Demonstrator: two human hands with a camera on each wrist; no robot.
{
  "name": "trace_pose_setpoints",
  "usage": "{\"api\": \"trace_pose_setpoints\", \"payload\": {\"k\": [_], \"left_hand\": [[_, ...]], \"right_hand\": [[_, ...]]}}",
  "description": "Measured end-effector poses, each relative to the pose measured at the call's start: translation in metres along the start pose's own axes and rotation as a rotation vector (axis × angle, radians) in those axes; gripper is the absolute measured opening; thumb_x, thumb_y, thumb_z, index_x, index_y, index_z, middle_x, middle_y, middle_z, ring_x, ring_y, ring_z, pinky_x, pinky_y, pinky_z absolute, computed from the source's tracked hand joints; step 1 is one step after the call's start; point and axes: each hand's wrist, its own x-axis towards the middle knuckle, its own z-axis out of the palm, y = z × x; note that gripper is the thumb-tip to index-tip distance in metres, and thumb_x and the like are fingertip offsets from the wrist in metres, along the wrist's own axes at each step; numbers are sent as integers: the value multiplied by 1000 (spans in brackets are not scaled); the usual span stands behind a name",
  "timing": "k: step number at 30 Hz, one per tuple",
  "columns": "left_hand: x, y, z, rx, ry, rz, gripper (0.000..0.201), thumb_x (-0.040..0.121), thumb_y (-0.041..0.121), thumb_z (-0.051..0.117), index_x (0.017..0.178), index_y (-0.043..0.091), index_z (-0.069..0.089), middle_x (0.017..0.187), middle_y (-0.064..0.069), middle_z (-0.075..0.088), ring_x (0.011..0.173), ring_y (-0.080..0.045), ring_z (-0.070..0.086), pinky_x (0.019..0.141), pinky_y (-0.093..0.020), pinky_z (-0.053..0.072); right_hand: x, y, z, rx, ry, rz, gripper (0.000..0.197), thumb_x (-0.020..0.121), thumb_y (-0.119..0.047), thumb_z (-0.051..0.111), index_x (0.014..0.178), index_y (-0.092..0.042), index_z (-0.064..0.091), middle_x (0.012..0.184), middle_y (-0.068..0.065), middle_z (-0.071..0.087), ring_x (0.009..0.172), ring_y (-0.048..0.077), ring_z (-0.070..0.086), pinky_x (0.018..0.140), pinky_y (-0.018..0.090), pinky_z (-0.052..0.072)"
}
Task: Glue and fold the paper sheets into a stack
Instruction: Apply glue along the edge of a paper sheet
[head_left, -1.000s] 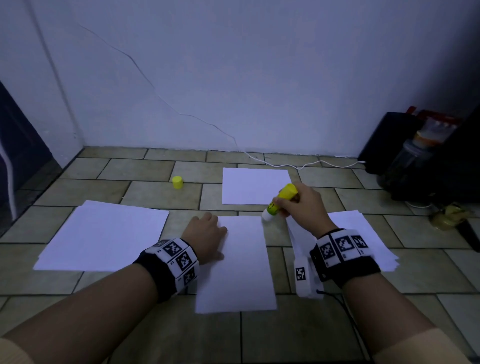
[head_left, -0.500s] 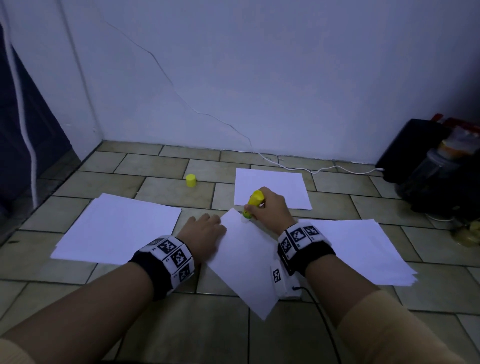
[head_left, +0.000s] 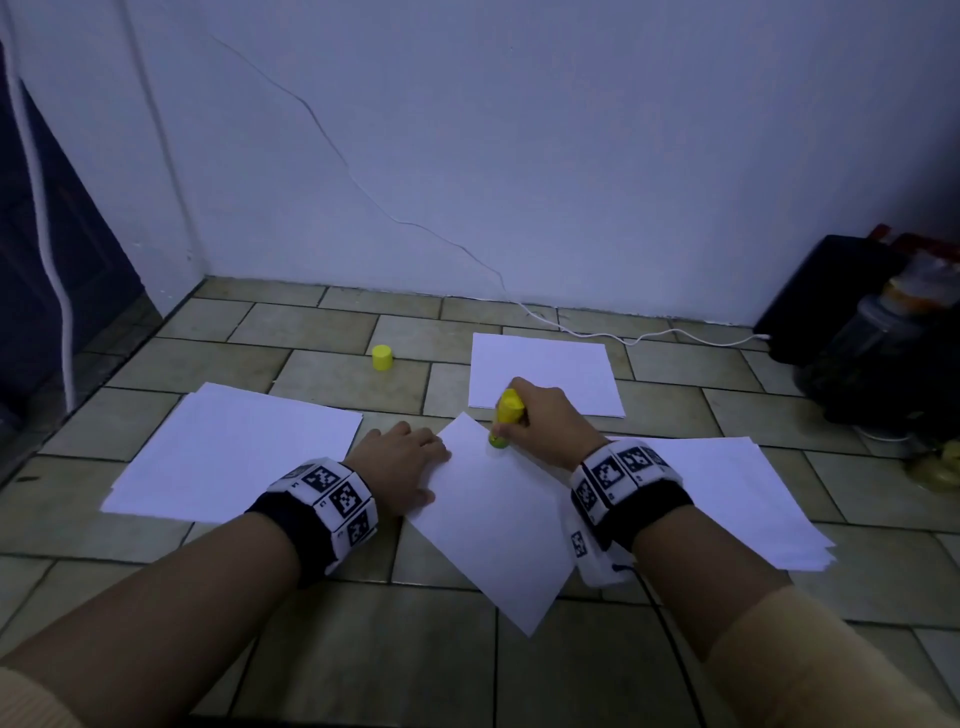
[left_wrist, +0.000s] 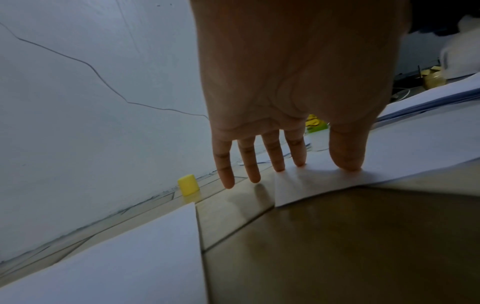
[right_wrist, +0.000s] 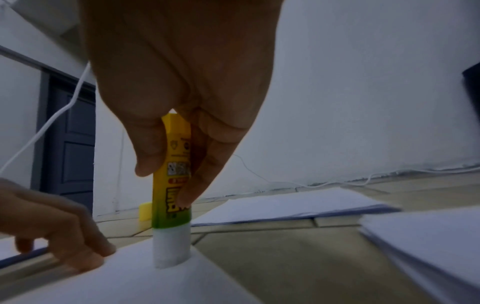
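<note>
Where the tiled floor (head_left: 332, 395) carries the work, one paper sheet (head_left: 493, 525) lies skewed, corner forward. Right hand (head_left: 545, 421): grip closed round an upright glue stick (right_wrist: 172, 185), white tip pressed on the sheet near its far corner. Left hand (head_left: 400, 462): fingers straight, spread flat, pinning the sheet's left edge. Paper stacks left (head_left: 228, 452), right (head_left: 743, 493) and beyond (head_left: 540, 369); yellow cap (head_left: 382, 357) apart on bare tiles.

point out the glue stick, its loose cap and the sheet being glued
glue stick (right_wrist: 172, 197), right wrist view, yellow label
cap (head_left: 382, 357), head view, side wall
sheet (head_left: 493, 525), head view, bare middle
</note>
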Motion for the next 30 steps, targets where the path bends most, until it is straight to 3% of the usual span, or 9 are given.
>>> {"api": "trace_pose_setpoints", "payload": {"k": [4, 9, 14, 18, 22, 24, 26, 28, 30], "left_hand": [[3, -3, -2, -19, -2, 4, 62, 91, 45, 55, 145, 30, 29, 146, 5, 34, 128, -22, 34, 105, -40, 33], [8, -7, -6, 4, -22, 10, 69, 89, 51, 56, 148, 30, 25, 146, 4, 32, 131, -21, 33, 105, -41, 33], [9, -10, -7, 31, -23, 28, 75, 88, 54, 57, 150, 28, 24, 147, 4, 31, 135, -18, 28, 106, -38, 30], [7, -13, -6, 50, 14, 47, 53, 100, 39, 43, 149, 30, 26, 147, 4, 32, 134, -17, 29, 103, -33, 31], [4, -15, -5, 76, 16, 57, 55, 98, 27, 47, 149, 29, 27, 146, 4, 32, 134, -16, 28, 100, -30, 33], [2, -17, -2, 37, 27, 42, 57, 94, 33, 54, 147, 28, 32, 144, 3, 33, 132, -15, 30, 100, -30, 34], [-2, -19, 3, -37, 42, 14, 59, 91, 40, 59, 144, 28, 36, 144, 2, 31, 131, -16, 33, 101, -31, 38], [-6, -20, 6, -88, 37, 1, 59, 91, 44, 58, 143, 27, 36, 147, -1, 24, 133, -18, 32, 104, -33, 40], [-9, -19, 9, -115, 20, -1, 59, 93, 45, 55, 144, 25, 33, 152, -2, 20, 135, -21, 31, 107, -36, 38]], "right_hand": [[-30, 23, -13, -18, 0, -17, 24, 85, -17, 67, 101, -4, 53, 95, 12, 64, 84, 24, 57, 69, 29, 44], [-61, 46, -28, -21, -29, -57, 21, 83, -18, 70, 91, -15, 51, 91, 9, 64, 83, 25, 60, 74, 40, 51], [-82, 57, -38, -31, -26, -60, 20, 80, -15, 72, 88, -8, 55, 84, 5, 63, 79, 22, 58, 72, 37, 49], [-85, 59, -44, -97, -52, -30, 24, 82, -19, 72, 95, -5, 58, 83, 2, 59, 76, 16, 53, 67, 28, 42], [-75, 50, -55, -140, -62, 25, 21, 80, -17, 72, 81, -8, 53, 75, 3, 56, 71, 19, 52, 61, 28, 40], [-64, 44, -62, 41, 104, 53, 19, 77, -10, 74, 78, -6, 55, 76, 12, 63, 71, 28, 60, 65, 31, 48], [-52, 34, -67, 435, 285, 106, 15, 76, -3, 74, 81, 0, 60, 84, 19, 67, 74, 33, 67, 68, 35, 57], [-40, 20, -64, 885, 288, 165, 10, 82, 4, 66, 84, 2, 57, 92, 21, 66, 76, 29, 71, 70, 30, 60], [-27, 6, -57, 1226, 178, 243, 9, 89, 3, 55, 82, 0, 54, 95, 19, 66, 81, 25, 72, 72, 24, 59]]}}
